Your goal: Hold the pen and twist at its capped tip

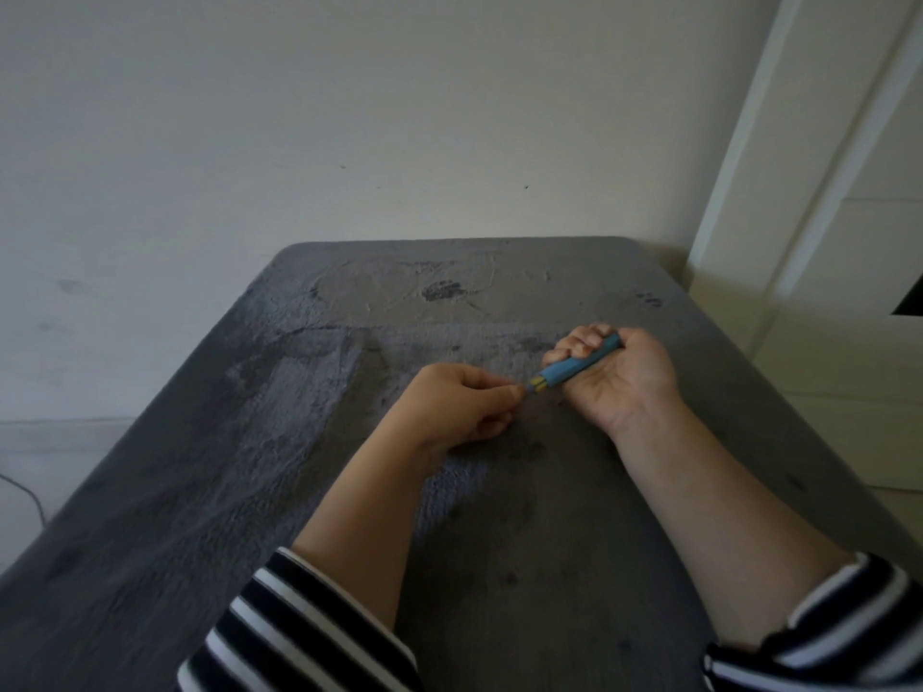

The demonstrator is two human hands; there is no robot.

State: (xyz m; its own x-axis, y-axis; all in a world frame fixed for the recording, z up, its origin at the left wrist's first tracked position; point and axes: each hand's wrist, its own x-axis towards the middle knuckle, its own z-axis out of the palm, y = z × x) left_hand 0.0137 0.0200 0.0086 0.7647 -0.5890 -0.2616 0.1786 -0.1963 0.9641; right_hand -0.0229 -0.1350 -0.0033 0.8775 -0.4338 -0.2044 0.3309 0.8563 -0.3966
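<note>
My right hand (627,377) grips a blue pen-like tool (574,368) with a yellow band near its left end, fingers curled round the barrel. The tool lies slantwise, its tip pointing left and down. My left hand (462,407) pinches that tip between thumb and fingertips; the very end is hidden by the fingers. Both hands rest low over a grey plush cover (279,467) on a table. Both sleeves are black-and-white striped and pushed up the forearms.
The grey cover shows dark smudges and brushed marks. A white wall (349,117) stands behind the table's far edge. A white door frame (809,167) rises at the right. A thin cable (30,496) lies on the floor at the far left.
</note>
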